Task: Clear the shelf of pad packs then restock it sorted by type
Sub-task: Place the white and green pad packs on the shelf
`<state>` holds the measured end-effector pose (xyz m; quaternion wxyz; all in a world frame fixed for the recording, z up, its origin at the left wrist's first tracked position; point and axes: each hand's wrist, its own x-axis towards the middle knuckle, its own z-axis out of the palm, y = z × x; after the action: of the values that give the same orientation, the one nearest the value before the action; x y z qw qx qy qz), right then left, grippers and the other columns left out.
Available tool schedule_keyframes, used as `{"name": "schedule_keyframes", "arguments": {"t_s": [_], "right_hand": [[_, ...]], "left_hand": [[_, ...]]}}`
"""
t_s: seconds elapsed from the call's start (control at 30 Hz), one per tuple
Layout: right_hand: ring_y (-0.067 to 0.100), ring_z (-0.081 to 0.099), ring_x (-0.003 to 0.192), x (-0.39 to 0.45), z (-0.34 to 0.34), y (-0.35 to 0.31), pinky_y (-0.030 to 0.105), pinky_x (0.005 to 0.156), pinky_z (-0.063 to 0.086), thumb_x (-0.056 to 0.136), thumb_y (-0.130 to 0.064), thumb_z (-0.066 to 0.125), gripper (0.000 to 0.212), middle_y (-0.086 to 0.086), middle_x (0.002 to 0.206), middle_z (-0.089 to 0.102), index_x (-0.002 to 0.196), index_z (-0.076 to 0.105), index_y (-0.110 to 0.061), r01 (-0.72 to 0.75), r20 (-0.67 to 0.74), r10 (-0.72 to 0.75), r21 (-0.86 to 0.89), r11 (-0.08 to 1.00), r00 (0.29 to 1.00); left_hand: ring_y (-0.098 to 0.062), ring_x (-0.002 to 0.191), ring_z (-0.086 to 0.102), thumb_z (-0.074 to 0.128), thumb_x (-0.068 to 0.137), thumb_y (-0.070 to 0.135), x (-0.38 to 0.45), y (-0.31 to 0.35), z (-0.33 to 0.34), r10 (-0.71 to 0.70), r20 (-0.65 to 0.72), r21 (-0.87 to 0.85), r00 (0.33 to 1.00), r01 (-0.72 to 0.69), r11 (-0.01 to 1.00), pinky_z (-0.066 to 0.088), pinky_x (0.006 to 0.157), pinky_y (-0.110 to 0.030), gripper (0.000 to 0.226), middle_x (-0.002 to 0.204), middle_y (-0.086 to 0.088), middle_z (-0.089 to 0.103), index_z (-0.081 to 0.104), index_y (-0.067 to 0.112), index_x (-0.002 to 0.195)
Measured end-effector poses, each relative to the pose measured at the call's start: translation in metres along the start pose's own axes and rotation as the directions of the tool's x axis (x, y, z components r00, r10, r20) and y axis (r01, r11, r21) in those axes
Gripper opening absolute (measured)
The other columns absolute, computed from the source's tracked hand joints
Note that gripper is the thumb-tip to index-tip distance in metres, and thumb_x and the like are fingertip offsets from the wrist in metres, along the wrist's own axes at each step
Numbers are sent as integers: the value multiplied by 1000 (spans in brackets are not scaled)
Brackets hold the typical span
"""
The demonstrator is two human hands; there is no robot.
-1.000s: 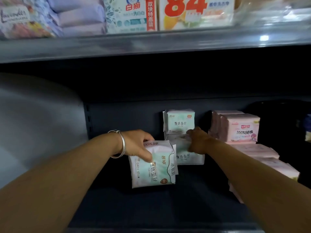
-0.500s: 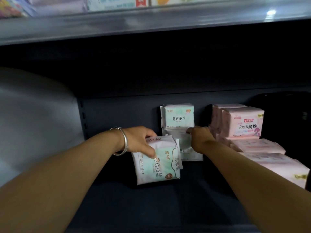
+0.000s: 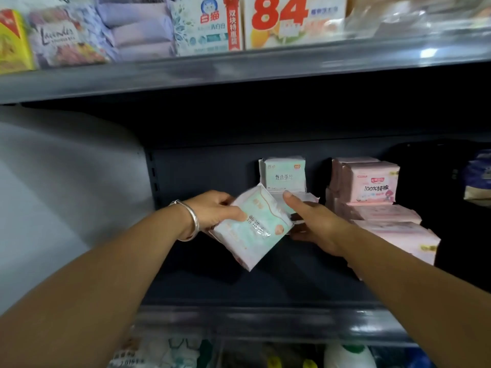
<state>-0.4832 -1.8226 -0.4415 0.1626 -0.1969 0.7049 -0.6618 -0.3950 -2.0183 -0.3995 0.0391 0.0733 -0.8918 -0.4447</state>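
My left hand, with a silver bangle on the wrist, grips a mint-green pad pack and holds it tilted above the dark shelf floor. My right hand is just to the right of it, thumb up, closed on a second green pack that is mostly hidden behind the first. Another green pack stands upright against the back panel. To the right is a stack of pink pad packs, with more pink packs lying flat in front.
The shelf above carries soap boxes and purple packs. A pale wall closes the left side. A dark object and a blue bag sit at far right. The shelf's front lip has bottles below it.
My left hand has lifted and tilted its green pack. My right hand has drawn back from the rear stack, bringing the lower green pack forward. The camera view shifted up.
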Motion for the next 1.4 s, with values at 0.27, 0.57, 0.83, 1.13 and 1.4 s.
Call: {"name": "schedule_keyframes", "arguments": {"t_s": [0.27,0.57,0.83,1.13,1.4], "right_hand": [[24,64,104,-62,2,7,44,90,52,65,-23,76,54,3,111,69,116,60,-19,-42,307,31,28,999,951],[25,67,100,-69,-10,-12,40,83,56,77,2,69,43,8,111,69,118,59,-5,30,125,-44,107,994,991],[21,61,105,-71,-10,-14,29,87,52,72,3,74,56,4,113,64,122,55,-11,249,71,-239,-230,941,968],[14,34,117,-61,0,1,25,102,36,75,-7,72,62,-1,124,42,130,46,-15,478,190,-634,-818,321,750],[15,58,111,-55,0,-5,28,95,51,72,-23,80,72,-16,119,49,132,42,-27,307,91,-293,-236,922,952]], "left_hand": [[-30,99,67,61,88,19,-37,13,32,25,-1,-369,1000,-23,929,56,81,-47,31,110,-14,68,56,6,116],[-14,114,55,65,84,22,-55,11,29,-6,69,-344,998,30,939,41,100,-53,38,118,1,65,57,17,121],[-22,118,54,79,59,28,-49,8,17,9,-3,-436,1000,-10,900,54,85,-48,101,129,-5,55,28,20,145],[-32,109,59,62,63,63,-44,17,25,-121,75,-458,990,142,877,56,77,-51,64,117,-10,58,62,16,107],[-19,97,61,72,72,-1,-30,8,31,33,-183,-402,982,-106,910,57,78,-41,55,112,1,55,48,19,116]]}}
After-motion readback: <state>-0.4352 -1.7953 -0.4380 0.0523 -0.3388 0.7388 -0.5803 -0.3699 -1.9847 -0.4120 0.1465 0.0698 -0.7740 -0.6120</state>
